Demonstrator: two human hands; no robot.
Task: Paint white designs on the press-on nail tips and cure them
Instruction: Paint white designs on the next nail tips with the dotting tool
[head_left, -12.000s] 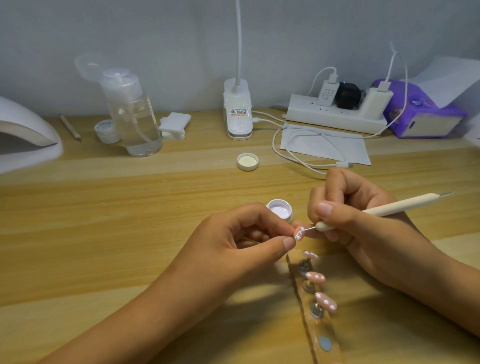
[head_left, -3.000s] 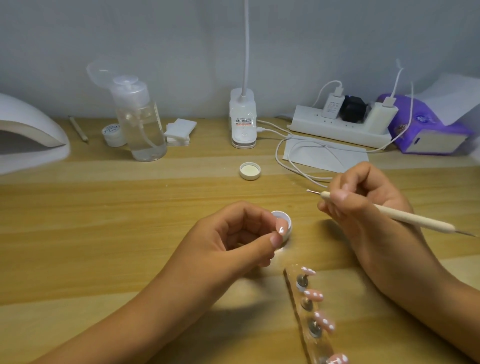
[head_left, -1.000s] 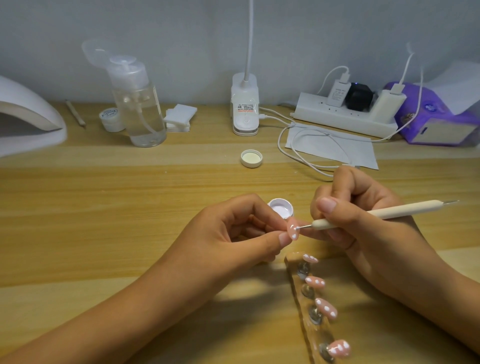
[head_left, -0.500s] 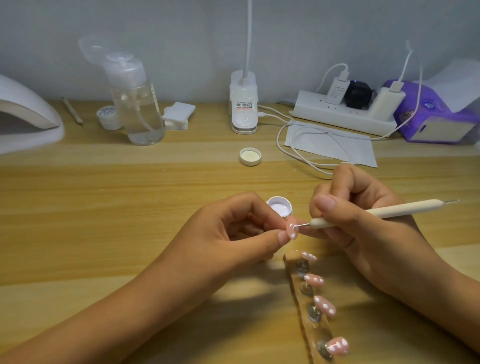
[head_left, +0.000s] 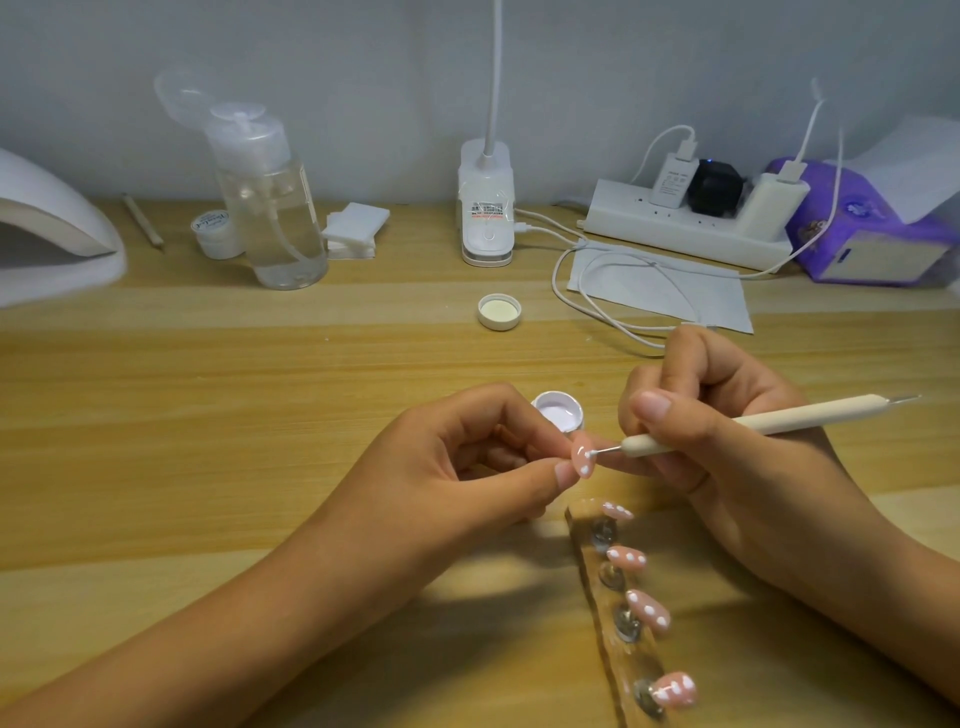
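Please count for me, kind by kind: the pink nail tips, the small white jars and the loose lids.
Pink nail tips: 5 (1 in the left hand, 4 on the holder strip)
Small white jars: 2 (1 open, 1 closed)
Loose lids: 1
Total: 8

Curing lamp (head_left: 47, 228): left edge is cutting it off; its lower lip is blurring.
Desk lamp (head_left: 487, 208): neck is running out through the top edge; base label is showing too small to read.
Tissue pack (head_left: 878, 234): right edge is cropping it.
Pot (head_left: 214, 231): lid print is reading as a smudge.
Tip (head_left: 583, 457): left hand (head_left: 457, 467), pinching it, is hiding its lower end.
Jar (head_left: 557, 413): left fingers are covering its near left side.
Tool (head_left: 810, 414): right hand (head_left: 727, 467), gripping it, is covering mid-shaft.
Cable (head_left: 554, 273): one end is disappearing behind the right hand.
Holder (head_left: 636, 662): bottom edge is cutting off its near end.
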